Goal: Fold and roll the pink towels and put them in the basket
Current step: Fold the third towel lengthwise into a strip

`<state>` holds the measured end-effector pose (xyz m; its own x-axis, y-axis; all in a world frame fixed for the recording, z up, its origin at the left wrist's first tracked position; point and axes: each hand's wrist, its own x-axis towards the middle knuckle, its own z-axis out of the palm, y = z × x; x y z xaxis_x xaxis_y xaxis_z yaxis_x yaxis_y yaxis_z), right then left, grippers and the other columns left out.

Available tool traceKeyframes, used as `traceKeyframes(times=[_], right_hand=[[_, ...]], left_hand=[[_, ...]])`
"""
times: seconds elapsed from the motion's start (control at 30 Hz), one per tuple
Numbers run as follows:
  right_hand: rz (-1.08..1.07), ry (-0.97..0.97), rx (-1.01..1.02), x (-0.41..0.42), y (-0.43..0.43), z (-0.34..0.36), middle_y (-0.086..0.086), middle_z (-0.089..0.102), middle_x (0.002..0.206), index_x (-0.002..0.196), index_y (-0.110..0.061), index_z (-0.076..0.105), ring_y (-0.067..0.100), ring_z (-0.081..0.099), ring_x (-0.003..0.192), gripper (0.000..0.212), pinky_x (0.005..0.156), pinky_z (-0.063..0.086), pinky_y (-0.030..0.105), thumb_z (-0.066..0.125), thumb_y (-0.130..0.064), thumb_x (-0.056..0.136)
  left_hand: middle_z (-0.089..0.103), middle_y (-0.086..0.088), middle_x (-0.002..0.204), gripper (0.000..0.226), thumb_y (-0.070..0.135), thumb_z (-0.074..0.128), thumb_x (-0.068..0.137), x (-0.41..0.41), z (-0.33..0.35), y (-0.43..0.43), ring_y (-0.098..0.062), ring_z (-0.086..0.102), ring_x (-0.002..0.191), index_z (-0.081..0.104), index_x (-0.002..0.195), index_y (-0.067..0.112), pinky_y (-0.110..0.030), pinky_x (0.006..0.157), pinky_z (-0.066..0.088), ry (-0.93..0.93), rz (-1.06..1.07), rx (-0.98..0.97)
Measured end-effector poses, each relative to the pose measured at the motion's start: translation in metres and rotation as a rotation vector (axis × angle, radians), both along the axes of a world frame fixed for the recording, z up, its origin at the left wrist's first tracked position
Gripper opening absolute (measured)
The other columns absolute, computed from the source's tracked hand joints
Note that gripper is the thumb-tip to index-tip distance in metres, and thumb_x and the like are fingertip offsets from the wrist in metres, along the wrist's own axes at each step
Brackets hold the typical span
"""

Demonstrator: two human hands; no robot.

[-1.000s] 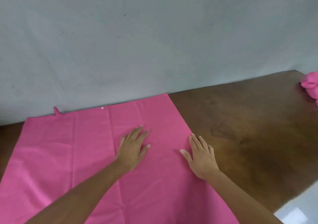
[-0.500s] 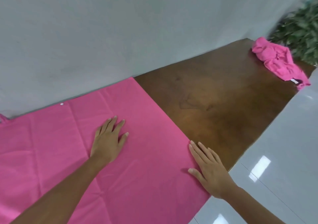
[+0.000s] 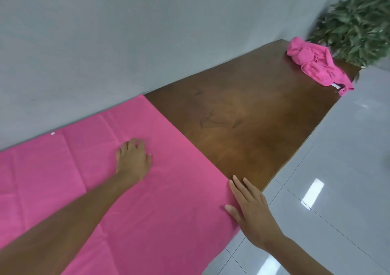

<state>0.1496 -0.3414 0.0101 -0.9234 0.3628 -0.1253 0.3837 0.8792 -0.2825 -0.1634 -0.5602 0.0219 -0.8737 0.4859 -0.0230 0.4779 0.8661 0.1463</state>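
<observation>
Two pink towels on the counter (image 3: 242, 127). Flat towel (image 3: 158, 200) is spread smooth over the counter's left part, 6 to 9 o'clock in your view. Its far edge runs along the wall (image 3: 105, 42), fold creases show, and a small white dot (image 3: 52, 133) sits near that far edge. Crumpled towel (image 3: 312, 63) is bunched at 1 o'clock on the counter's far right end, well apart from the flat one, with a white tag (image 3: 335, 86) at its near end.

Your left hand (image 3: 133, 158) is palm down on the flat towel at about 8 o'clock. Fingers are loosely bent with the tips resting on the cloth, slightly blurred.

Your right hand (image 3: 251, 211) is at 5 o'clock, palm down. Fingers are straight and pressed together along the flat towel's right edge, thumb out onto the cloth, by the counter's near edge.

Green leafy plant (image 3: 358, 21) stands just past the crumpled towel at 1 o'clock. Glossy pale floor tiles (image 3: 337, 179) fill 3 to 5 o'clock.
</observation>
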Motion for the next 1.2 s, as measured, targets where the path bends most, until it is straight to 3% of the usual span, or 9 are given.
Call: traceKeyframes(times=[0.1, 0.2, 0.33, 0.53, 0.6, 0.77, 0.9, 1.03, 1.2], right_hand=[[-0.103, 0.13, -0.038, 0.006, 0.006, 0.003, -0.015, 0.036, 0.159, 0.15, -0.029, 0.046, 0.013, 0.031, 0.146, 0.07, 0.119, 0.033, 0.04, 0.015, -0.066, 0.099], [-0.164, 0.217, -0.066, 0.014, 0.015, 0.004, -0.011, 0.051, 0.144, 0.13, -0.028, 0.063, 0.01, 0.044, 0.129, 0.031, 0.107, 0.045, 0.034, 0.053, -0.036, 0.102], [-0.154, 0.16, -0.15, 0.022, 0.024, 0.013, -0.016, 0.04, 0.145, 0.108, -0.029, 0.057, 0.002, 0.04, 0.12, 0.008, 0.09, 0.047, 0.019, 0.058, -0.033, 0.101], [-0.064, 0.052, -0.09, 0.022, 0.032, 0.024, -0.011, 0.035, 0.149, 0.092, -0.023, 0.056, 0.009, 0.039, 0.129, 0.019, 0.103, 0.045, 0.029, 0.054, -0.04, 0.102], [-0.05, 0.059, -0.101, 0.023, 0.036, 0.024, -0.013, 0.035, 0.147, 0.092, -0.023, 0.058, 0.008, 0.04, 0.128, 0.022, 0.105, 0.044, 0.028, 0.056, -0.043, 0.1], [-0.038, 0.148, -0.258, 0.028, 0.04, 0.023, -0.023, 0.044, 0.119, 0.087, -0.03, 0.056, -0.001, 0.038, 0.114, 0.018, 0.086, 0.041, 0.013, 0.059, -0.044, 0.098], [-0.074, 0.18, -0.417, 0.034, 0.024, 0.03, -0.013, 0.058, 0.094, 0.09, -0.035, 0.046, 0.008, 0.056, 0.088, 0.018, 0.069, 0.048, 0.022, 0.046, -0.046, 0.103], [-0.033, 0.182, -0.498, 0.038, 0.0, 0.034, -0.006, 0.058, 0.071, 0.09, -0.034, 0.036, 0.009, 0.053, 0.062, 0.019, 0.058, 0.043, 0.025, 0.04, -0.043, 0.106], [-0.003, 0.234, -0.539, 0.046, -0.022, 0.038, -0.022, 0.061, 0.076, 0.091, -0.033, 0.04, 0.002, 0.057, 0.066, 0.018, 0.059, 0.045, 0.02, 0.045, -0.046, 0.103]], left_hand=[[0.044, -0.006, 0.153, 0.047, 0.029, 0.056, 0.099, 0.005, 0.004, 0.033, -0.031, 0.041, 0.138, 0.049, 0.143, 0.014, -0.046, 0.114, 0.033, -0.055, -0.311, 0.085], [0.054, -0.003, 0.147, 0.04, 0.023, 0.061, 0.099, 0.008, 0.012, 0.069, -0.027, 0.045, 0.136, 0.058, 0.139, 0.015, -0.042, 0.115, 0.034, -0.155, -0.565, 0.108], [0.057, 0.001, 0.139, 0.035, 0.018, 0.059, 0.1, 0.013, 0.025, 0.108, -0.025, 0.051, 0.125, 0.059, 0.135, 0.019, -0.044, 0.108, 0.039, -0.122, -0.592, 0.061], [0.051, -0.001, 0.102, 0.007, 0.02, 0.066, 0.095, 0.009, 0.038, 0.126, -0.024, 0.056, 0.095, 0.06, 0.095, 0.017, -0.038, 0.082, 0.047, -0.111, -0.526, -0.083], [0.049, -0.001, 0.1, 0.015, 0.022, 0.063, 0.097, 0.012, 0.038, 0.124, -0.024, 0.055, 0.091, 0.054, 0.085, 0.02, -0.039, 0.079, 0.047, -0.103, -0.512, -0.099], [0.049, 0.001, 0.101, 0.013, 0.029, 0.052, 0.103, 0.023, 0.037, 0.109, -0.02, 0.053, 0.087, 0.049, 0.093, 0.022, -0.036, 0.075, 0.045, -0.064, -0.456, -0.081], [0.05, 0.001, 0.099, 0.015, 0.032, 0.05, 0.104, 0.028, 0.045, 0.088, -0.02, 0.052, 0.085, 0.048, 0.093, 0.022, -0.036, 0.073, 0.042, -0.049, -0.394, -0.057], [0.052, 0.0, 0.096, 0.018, 0.03, 0.052, 0.103, 0.035, 0.06, 0.065, -0.021, 0.053, 0.086, 0.048, 0.088, 0.021, -0.038, 0.077, 0.046, -0.05, -0.337, -0.007], [0.054, -0.001, 0.092, 0.023, 0.026, 0.058, 0.1, 0.039, 0.078, 0.025, -0.024, 0.054, 0.084, 0.046, 0.081, 0.023, -0.039, 0.075, 0.046, -0.083, -0.311, 0.042]])
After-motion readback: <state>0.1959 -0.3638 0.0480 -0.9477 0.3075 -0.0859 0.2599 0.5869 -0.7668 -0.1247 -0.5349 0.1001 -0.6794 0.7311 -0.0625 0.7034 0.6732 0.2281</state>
